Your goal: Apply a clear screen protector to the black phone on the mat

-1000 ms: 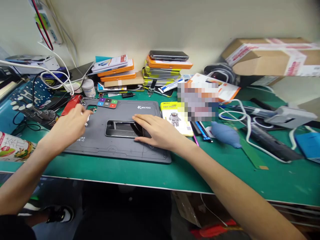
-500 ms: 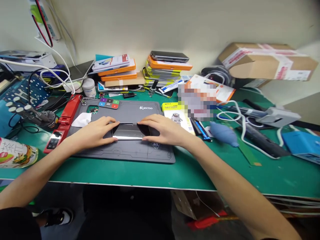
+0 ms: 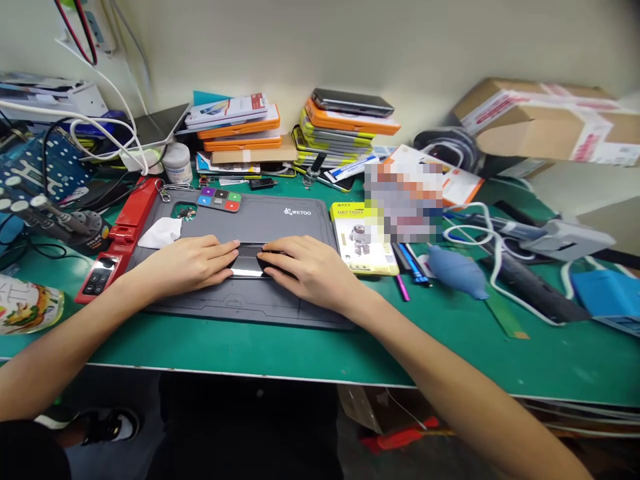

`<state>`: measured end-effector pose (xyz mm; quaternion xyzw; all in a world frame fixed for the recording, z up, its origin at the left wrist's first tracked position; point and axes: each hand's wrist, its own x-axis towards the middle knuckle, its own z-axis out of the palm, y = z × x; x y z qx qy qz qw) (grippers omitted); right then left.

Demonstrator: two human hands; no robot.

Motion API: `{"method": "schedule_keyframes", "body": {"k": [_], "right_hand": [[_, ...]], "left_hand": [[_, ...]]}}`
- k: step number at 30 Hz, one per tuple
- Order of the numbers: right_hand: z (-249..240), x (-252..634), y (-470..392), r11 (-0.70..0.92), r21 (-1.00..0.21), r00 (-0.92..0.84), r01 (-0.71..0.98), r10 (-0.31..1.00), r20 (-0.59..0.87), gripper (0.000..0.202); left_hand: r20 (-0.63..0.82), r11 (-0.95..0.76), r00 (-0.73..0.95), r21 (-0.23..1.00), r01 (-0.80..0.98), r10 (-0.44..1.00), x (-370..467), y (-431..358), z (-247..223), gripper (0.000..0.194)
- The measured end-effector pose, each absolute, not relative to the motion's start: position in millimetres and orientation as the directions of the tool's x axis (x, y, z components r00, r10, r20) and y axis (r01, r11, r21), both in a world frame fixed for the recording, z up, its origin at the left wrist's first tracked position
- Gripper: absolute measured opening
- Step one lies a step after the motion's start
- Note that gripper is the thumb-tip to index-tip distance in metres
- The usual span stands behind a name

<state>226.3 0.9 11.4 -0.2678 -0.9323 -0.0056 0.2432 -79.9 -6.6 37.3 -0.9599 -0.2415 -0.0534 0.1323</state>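
A dark, glossy phone [image 3: 247,261] lies crosswise on a grey work mat [image 3: 295,225], light glinting along its near edge. My left hand [image 3: 193,265] rests over its left end, fingers stretched out and lying flat. From the other side, my right hand [image 3: 307,267] covers the right end, its fingers also extended across the surface. Only the middle strip of the phone shows between my fingertips; both ends and my thumbs are mostly hidden. A white cloth [image 3: 161,233] sits close to my left hand, on the mat's left part.
A red tool [image 3: 131,220] borders the mat's left side. Right of it lie a yellow battery box [image 3: 364,240], a blue air blower [image 3: 457,272] and cables. Stacked orange cases [image 3: 245,133] and a cardboard box [image 3: 545,127] stand at the back. A drink bottle [image 3: 30,307] is at left.
My hands have slid inward over the phone. Fingers and thumbs that were at its long edges now give way to fingers laid flat across it. The view has shifted slightly.
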Motion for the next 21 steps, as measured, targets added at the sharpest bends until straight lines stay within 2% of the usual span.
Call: {"method": "schedule_keyframes", "body": {"k": [5,14,21], "right_hand": [[5.4,235.7,2.2,0.851,-0.226,-0.709,0.475,0.521,0.474,0.029],[14.4,243.8,9.0,0.804,-0.407,-0.724,0.433,0.579,0.375,0.033],[4.8,253.7,26.8,0.796,-0.447,-0.756,0.409,0.570,0.323,0.052]], "left_hand": [[0.171,-0.839,0.888,-0.292,0.459,0.426,-75.6,-8.2,41.7,0.047],[0.186,-0.856,0.889,-0.246,0.455,0.419,-72.5,-8.9,50.3,0.044],[0.183,-0.845,0.865,-0.194,0.498,0.467,-75.3,-10.1,45.4,0.041]]}}
